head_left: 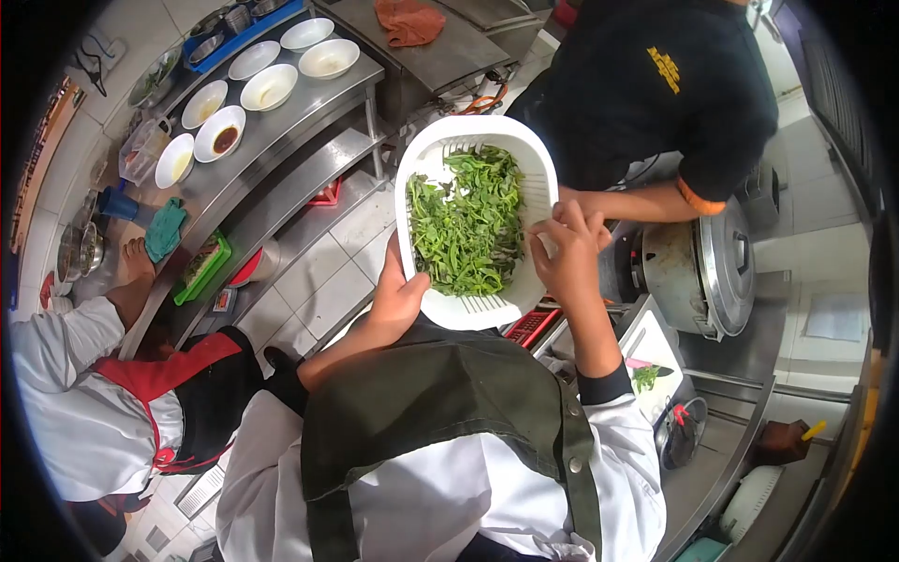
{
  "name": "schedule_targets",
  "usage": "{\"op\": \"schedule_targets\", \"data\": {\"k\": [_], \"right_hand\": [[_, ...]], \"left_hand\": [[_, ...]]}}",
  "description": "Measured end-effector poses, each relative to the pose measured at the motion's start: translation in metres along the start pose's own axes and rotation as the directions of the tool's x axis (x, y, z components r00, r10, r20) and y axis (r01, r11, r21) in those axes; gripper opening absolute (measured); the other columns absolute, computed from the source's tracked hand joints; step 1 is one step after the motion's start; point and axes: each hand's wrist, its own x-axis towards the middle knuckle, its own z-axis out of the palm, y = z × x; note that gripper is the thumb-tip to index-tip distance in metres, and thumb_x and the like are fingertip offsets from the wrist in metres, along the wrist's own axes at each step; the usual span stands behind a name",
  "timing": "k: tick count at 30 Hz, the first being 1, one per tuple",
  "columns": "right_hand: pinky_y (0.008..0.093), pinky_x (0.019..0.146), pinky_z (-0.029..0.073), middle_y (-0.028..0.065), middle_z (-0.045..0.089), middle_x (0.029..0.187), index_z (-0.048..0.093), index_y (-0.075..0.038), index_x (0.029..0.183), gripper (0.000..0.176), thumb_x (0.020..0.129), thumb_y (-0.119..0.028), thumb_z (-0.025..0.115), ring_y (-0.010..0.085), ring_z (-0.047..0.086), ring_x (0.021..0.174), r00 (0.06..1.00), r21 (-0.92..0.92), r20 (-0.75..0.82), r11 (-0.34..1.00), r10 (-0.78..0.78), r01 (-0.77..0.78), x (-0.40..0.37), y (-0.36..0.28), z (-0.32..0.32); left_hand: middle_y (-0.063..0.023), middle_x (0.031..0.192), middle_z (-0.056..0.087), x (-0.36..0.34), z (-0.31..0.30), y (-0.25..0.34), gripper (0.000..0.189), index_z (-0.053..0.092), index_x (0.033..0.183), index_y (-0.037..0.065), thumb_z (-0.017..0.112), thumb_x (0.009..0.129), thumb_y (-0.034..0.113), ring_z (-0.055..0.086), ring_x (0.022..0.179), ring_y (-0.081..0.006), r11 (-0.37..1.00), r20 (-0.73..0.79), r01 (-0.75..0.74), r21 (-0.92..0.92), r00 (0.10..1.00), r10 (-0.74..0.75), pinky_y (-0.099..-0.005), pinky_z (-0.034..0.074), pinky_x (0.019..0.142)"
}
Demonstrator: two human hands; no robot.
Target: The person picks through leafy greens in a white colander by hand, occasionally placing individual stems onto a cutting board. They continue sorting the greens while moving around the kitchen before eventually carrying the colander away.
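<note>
Stainless steel desk, left side; seven white bowls on top, grouped toward the far end. One bowl holds dark brown sauce; a neighbouring bowl, pale yellowish liquid. Blue tray behind the bowls, metal containers in it. Clear plastic container just beside the nearest bowls. Blue cup further down; crumpled green cloth at the front edge. Steel shelf below the top. Beyond: flat metal surface, rumpled orange cloth on it. Right side: white cutting board, small heap of green leaves on it. Floor: pale square tiles, dark grout lines.
</note>
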Motion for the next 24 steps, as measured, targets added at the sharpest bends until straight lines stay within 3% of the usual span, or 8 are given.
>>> {"op": "schedule_targets", "data": {"k": [1, 4, 8, 12, 16, 17, 20, 24], "right_hand": [[0.0384, 0.078, 0.026, 0.0018, 0.047, 0.093, 0.063, -0.01, 0.069, 0.01, 0.059, -0.011, 0.065, 0.0235, 0.042, 0.089, 1.0, -0.049, 0.001, 0.999, -0.002, 0.002, 0.001, -0.002, -0.004], [0.0381, 0.078, 0.029, 0.0018, 0.049, 0.094, 0.065, -0.008, 0.071, 0.012, 0.06, -0.011, 0.066, 0.0246, 0.043, 0.09, 0.997, -0.174, 0.033, 0.982, -0.064, 0.069, 0.003, -0.005, 0.011], [0.0354, 0.081, 0.027, 0.001, 0.049, 0.096, 0.066, -0.007, 0.07, 0.011, 0.06, -0.011, 0.064, 0.0225, 0.043, 0.091, 0.994, -0.351, 0.055, 0.931, -0.09, 0.104, -0.001, 0.002, 0.035], [0.0371, 0.077, 0.025, 0.0002, 0.047, 0.089, 0.065, -0.009, 0.07, 0.01, 0.061, -0.008, 0.065, 0.0214, 0.041, 0.088, 0.999, -0.047, -0.003, 0.998, -0.042, 0.041, -0.001, -0.008, -0.004], [0.0352, 0.077, 0.024, -0.0009, 0.048, 0.086, 0.068, -0.012, 0.073, 0.013, 0.061, -0.012, 0.071, 0.0217, 0.038, 0.083, 0.992, 0.291, 0.121, 0.953, 0.043, -0.077, 0.005, -0.004, -0.026], [0.0345, 0.077, 0.024, -0.0006, 0.047, 0.085, 0.068, -0.012, 0.074, 0.012, 0.062, -0.015, 0.072, 0.0218, 0.037, 0.083, 0.994, 0.195, 0.104, 0.979, 0.035, -0.055, 0.006, -0.002, -0.022], [0.0343, 0.076, 0.024, -0.0006, 0.047, 0.085, 0.068, -0.013, 0.074, 0.011, 0.063, -0.015, 0.071, 0.0216, 0.036, 0.083, 0.983, 0.258, 0.182, 0.964, 0.011, -0.059, 0.005, -0.007, -0.016], [0.0339, 0.076, 0.024, -0.0001, 0.047, 0.085, 0.068, -0.013, 0.074, 0.01, 0.064, -0.014, 0.07, 0.0213, 0.036, 0.083, 0.984, 0.285, 0.177, 0.956, 0.014, -0.065, 0.005, -0.011, -0.012]], "left_hand": [[-0.0114, 0.115, 0.043, 0.0, 0.0, 0.0, 0.068, 0.023, 0.129, 0.0, 0.044, 0.064, -0.005, 0.042, 0.105, -0.0181, 1.0, -0.001, 0.001, -0.008, 1.0, -0.001, -0.028, 0.036, 0.087], [-0.0123, 0.127, 0.036, 0.001, -0.001, 0.006, 0.068, 0.02, 0.131, 0.0, 0.04, 0.067, -0.01, 0.032, 0.119, -0.018, 0.995, 0.034, 0.078, -0.062, 0.997, -0.076, -0.0281, 0.022, 0.1], [-0.0122, 0.127, 0.035, 0.002, -0.003, 0.008, 0.068, 0.021, 0.131, -0.001, 0.04, 0.066, -0.009, 0.032, 0.119, -0.018, 0.997, 0.057, 0.067, -0.047, 0.996, -0.065, -0.0273, 0.021, 0.1], [-0.0124, 0.125, 0.037, 0.002, 0.0, 0.012, 0.068, 0.02, 0.131, -0.001, 0.041, 0.067, -0.008, 0.033, 0.118, -0.0183, 0.995, 0.053, 0.077, -0.069, 0.996, -0.073, -0.0271, 0.022, 0.099], [-0.0122, 0.124, 0.038, 0.004, -0.001, 0.002, 0.067, 0.021, 0.13, -0.001, 0.041, 0.067, -0.008, 0.034, 0.117, -0.0182, 0.993, 0.032, 0.103, -0.054, 0.994, -0.101, -0.0272, 0.023, 0.098], [-0.0123, 0.123, 0.038, 0.005, -0.001, 0.001, 0.067, 0.021, 0.13, -0.001, 0.041, 0.067, -0.008, 0.034, 0.117, -0.0182, 0.992, 0.032, 0.105, -0.063, 0.994, -0.103, -0.0271, 0.023, 0.098], [-0.0124, 0.123, 0.038, 0.007, -0.001, 0.006, 0.067, 0.021, 0.13, -0.001, 0.042, 0.067, -0.008, 0.035, 0.116, -0.0181, 0.993, 0.031, 0.108, -0.047, 0.994, -0.107, -0.0274, 0.023, 0.098], [-0.0122, 0.123, 0.038, 0.006, 0.003, 0.008, 0.066, 0.022, 0.13, -0.001, 0.041, 0.067, -0.008, 0.035, 0.116, -0.0181, 0.995, 0.029, 0.056, -0.079, 0.998, -0.054, -0.0278, 0.023, 0.098]]}}
